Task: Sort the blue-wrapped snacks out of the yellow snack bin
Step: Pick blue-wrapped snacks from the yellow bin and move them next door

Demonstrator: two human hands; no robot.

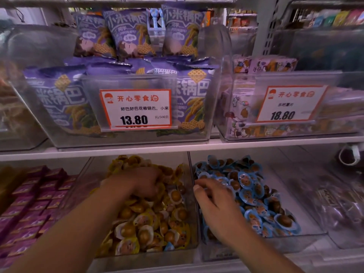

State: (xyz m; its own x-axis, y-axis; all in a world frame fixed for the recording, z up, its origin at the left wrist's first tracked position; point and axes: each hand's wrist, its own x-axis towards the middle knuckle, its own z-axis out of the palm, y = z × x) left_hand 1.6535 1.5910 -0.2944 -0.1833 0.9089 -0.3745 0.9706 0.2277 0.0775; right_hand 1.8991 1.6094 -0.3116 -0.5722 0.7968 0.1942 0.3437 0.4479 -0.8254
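On the lower shelf a clear bin (192, 229) holds a heap of yellow-wrapped snacks (149, 219). One blue-wrapped snack (169, 246) lies among them at the front right corner. The clear bin to its right (307, 219) is full of blue-wrapped snacks (256, 194). My left hand (136, 182) reaches deep into the yellow pile, fingers curled down among the packets; what they hold is hidden. My right hand (214, 201) hovers over the left side of the blue bin, its fingers loosely bent with nothing visible in them.
Purple boxes (29, 203) fill the bin at the left. Above, the upper shelf (177, 148) carries clear bins of purple snack bags (126, 36) with price tags 13.80 (136, 109) and 18.80 (289, 104). At the far right lies a bin of clear-wrapped goods (338, 201).
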